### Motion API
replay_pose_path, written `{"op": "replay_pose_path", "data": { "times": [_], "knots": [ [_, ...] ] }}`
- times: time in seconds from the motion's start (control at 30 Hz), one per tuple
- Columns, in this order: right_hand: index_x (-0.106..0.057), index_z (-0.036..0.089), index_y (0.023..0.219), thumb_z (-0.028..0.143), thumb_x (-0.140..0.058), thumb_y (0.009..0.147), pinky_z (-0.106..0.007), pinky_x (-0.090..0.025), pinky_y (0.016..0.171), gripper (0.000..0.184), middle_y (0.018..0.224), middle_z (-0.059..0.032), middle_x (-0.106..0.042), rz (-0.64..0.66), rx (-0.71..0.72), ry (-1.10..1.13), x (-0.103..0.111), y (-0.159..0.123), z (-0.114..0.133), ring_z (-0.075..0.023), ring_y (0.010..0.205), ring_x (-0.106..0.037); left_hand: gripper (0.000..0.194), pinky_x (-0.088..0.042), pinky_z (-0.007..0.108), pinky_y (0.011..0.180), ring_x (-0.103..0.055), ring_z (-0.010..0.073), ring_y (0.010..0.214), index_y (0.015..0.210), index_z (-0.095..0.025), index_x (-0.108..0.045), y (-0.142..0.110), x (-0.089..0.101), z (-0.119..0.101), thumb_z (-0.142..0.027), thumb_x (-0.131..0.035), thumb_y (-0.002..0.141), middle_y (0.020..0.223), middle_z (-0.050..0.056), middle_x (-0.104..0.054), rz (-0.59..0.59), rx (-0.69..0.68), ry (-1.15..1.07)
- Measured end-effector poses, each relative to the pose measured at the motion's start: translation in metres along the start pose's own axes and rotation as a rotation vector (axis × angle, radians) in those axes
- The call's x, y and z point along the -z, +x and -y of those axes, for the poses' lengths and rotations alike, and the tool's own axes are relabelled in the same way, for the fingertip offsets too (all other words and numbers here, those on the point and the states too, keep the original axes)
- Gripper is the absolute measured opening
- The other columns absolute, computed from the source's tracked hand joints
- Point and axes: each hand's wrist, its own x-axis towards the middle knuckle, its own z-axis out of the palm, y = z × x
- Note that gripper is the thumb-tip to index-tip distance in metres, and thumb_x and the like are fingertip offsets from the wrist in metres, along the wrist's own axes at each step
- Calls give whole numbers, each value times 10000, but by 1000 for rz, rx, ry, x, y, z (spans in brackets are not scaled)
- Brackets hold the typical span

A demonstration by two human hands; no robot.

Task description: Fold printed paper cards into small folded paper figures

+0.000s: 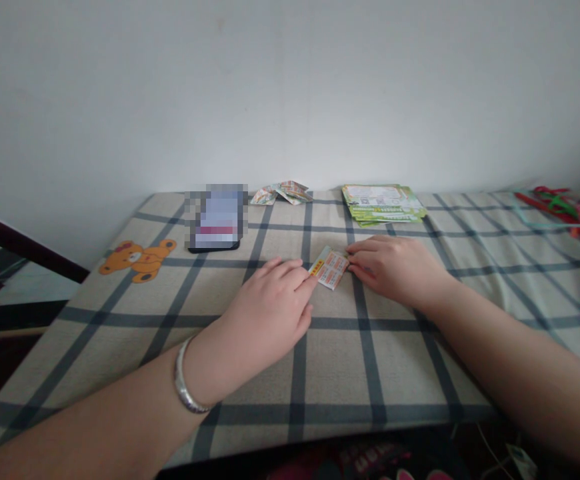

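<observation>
A small folded paper leaflet [331, 268], printed in orange, yellow and white, lies on the checked tablecloth between my two hands. My left hand [275, 303], with a silver bangle at the wrist, holds its left corner under the fingers, palm down. The left thumb rests lower, apart from the paper. From the other side, my right hand [395, 267] grips the leaflet's right edge with closed fingers, the fingertips partly hidden. Behind the hands, near the wall, are several small folded papers [293, 192] with similar print and a stack of green-and-white leaflets [383, 202].
A phone [217, 217] with a blurred screen sits at the back left. Nearby on the cloth [250, 380] is an orange bear figure [139, 260]. Red, green and pale blue ribbons [570, 213] lie at the far right. A white wall [290, 93] borders the back edge.
</observation>
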Motion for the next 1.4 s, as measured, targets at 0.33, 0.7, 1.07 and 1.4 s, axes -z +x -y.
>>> {"op": "replay_pose_path", "data": {
  "times": [0.33, 0.7, 1.07, 1.4],
  "knots": [
    [-693, 175, 941, 343, -456, 939, -305, -454, 619, 290, 919, -77, -704, 42, -119, -105, -2, 4, 13, -215, 842, -645, 299, -398, 464, 1077, -472, 274, 1256, 1145, -141, -634, 0, -4, 6, -194, -518, 874, 1115, 105, -630, -35, 31, -78],
    [-402, 193, 1431, 384, -622, 842, -417, -491, 904, 657, 1164, -103, -651, -56, -67, 246, -16, 4, 0, -263, 1036, -594, 306, -447, 441, 1039, -541, 236, 1173, 1165, -150, -571, 3, -10, 14, -191, -551, 862, 1208, 93, -602, -124, 92, -215],
    [-281, 230, 1479, 324, -658, 807, -444, -468, 967, 776, 1306, -122, -560, -79, -26, 393, -18, 1, 3, -272, 1155, -557, 378, -470, 387, 1021, -575, 178, 1147, 1246, -196, -434, 2, -11, 16, -139, -527, 885, 1218, 67, -610, -233, 48, -406],
    [-645, 205, 966, 146, -573, 839, -291, -479, 714, 157, 915, -57, -644, -100, -3, 426, -10, 4, 6, -182, 823, -594, 396, -466, 400, 1026, -573, 182, 1157, 1226, -194, -440, 3, -14, 16, -70, -512, 857, 1215, 75, -606, -264, 39, -413]
  ]
}}
